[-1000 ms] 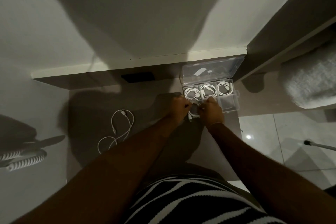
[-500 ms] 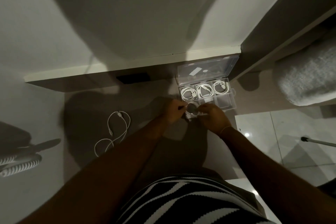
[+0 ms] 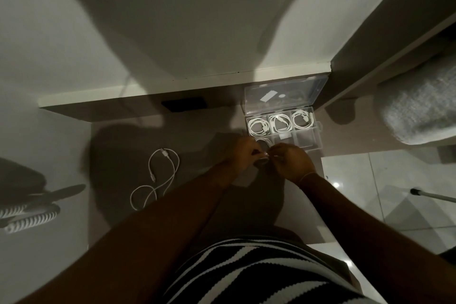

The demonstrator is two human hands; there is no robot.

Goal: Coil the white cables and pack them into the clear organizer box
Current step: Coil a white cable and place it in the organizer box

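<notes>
The clear organizer box [image 3: 317, 139] lies on the brown table with its lid [image 3: 286, 97] tipped up behind it. Three coiled white cables fill its back row: one on the left [image 3: 257, 126], one in the middle [image 3: 280, 123], one on the right [image 3: 303, 119]. My left hand [image 3: 243, 154] and my right hand [image 3: 291, 160] meet at the box's front left corner, both pinching a small coiled white cable [image 3: 264, 142] that they mostly hide. A loose uncoiled white cable [image 3: 158, 177] lies on the table to the left.
The brown table [image 3: 197, 131] ends at a white ledge [image 3: 187, 84] behind, with a black slot [image 3: 183, 104] under it. Glossy floor tiles [image 3: 370, 180] lie to the right, a grey textured cushion [image 3: 419, 108] at far right, and a thin rod [image 3: 431, 195] on the floor.
Both hands have stayed at the box's front left corner, working the small coil. My right hand has drawn back slightly toward me. The loose cable on the left has not moved.
</notes>
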